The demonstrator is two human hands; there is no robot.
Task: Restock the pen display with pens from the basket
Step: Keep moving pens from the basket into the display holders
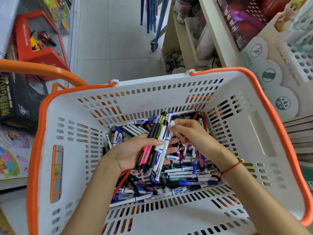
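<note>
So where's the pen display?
In the head view the pen display stands at the upper right, just beyond the basket rim.

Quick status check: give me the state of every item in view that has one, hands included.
Basket: upright, bottom covered with loose pens.
Bundle of pens: held in the left hand, above the pile.
Left hand: gripping the bundle.
Right hand: fingers touching the bundle's top.
Pen display: several holes unfilled.

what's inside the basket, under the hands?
Loose pens cover the floor of the basket. The left hand holds a bundle; the right hand touches it. Pens beneath both hands are hidden.
</note>
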